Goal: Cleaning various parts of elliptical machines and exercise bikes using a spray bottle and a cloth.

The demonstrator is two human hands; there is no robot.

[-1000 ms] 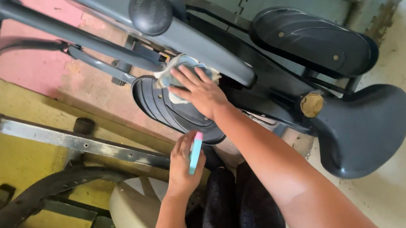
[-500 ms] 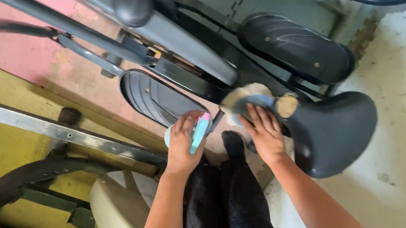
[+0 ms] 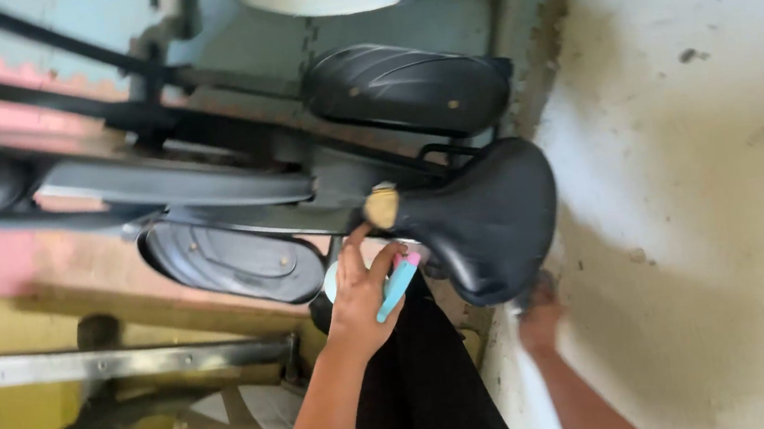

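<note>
Left hand [image 3: 360, 302] curled round blue spray bottle [image 3: 397, 286] beside saddle [image 3: 482, 218]; right hand [image 3: 539, 318] blurred below saddle, grip unclear.

The left hand [image 3: 358, 302] grips a turquoise-and-pink spray bottle [image 3: 397, 286] just beside the black saddle [image 3: 486, 218], below its left edge. The right hand [image 3: 537, 319], blurred, is under the saddle. Two black pedals [image 3: 407, 89] lie above and left of it.
</note>
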